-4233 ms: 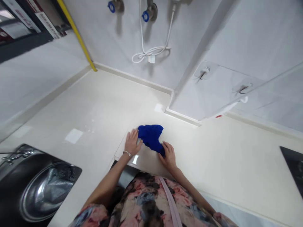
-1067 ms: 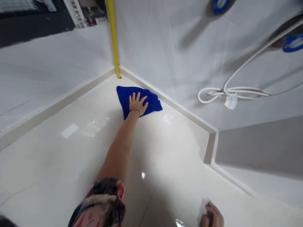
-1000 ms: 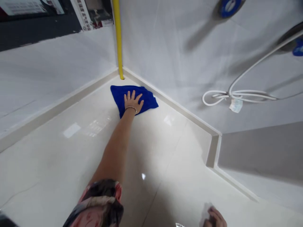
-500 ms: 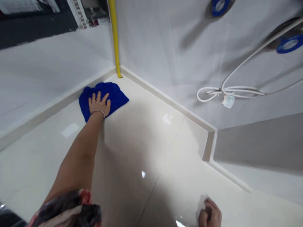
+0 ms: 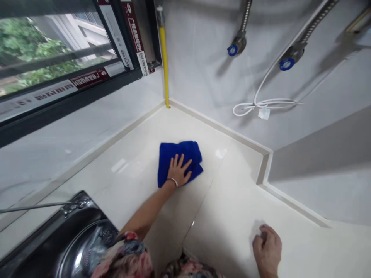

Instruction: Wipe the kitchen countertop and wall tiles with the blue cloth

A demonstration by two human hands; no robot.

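A blue cloth point(image 5: 174, 156) lies flat on the cream countertop point(image 5: 139, 154). My left hand point(image 5: 179, 172) presses down on its near half with fingers spread; a thin bracelet circles that wrist. My right hand point(image 5: 268, 249) rests on the counter at the lower right, its fingers curled under against the surface, with nothing visible in them.
A dark sink point(image 5: 58, 239) with a metal bowl sits at the lower left. A yellow pipe point(image 5: 164, 65) runs up the wall corner. Two valves with blue handles point(image 5: 232, 49) and a coiled white cable point(image 5: 261, 105) hang on the tiled wall. A window point(image 5: 52, 61) is at the left.
My left hand has drawn the blue cloth back from the corner by the yellow pipe toward the middle of the counter. The view has pulled back, bringing the sink and window into sight.
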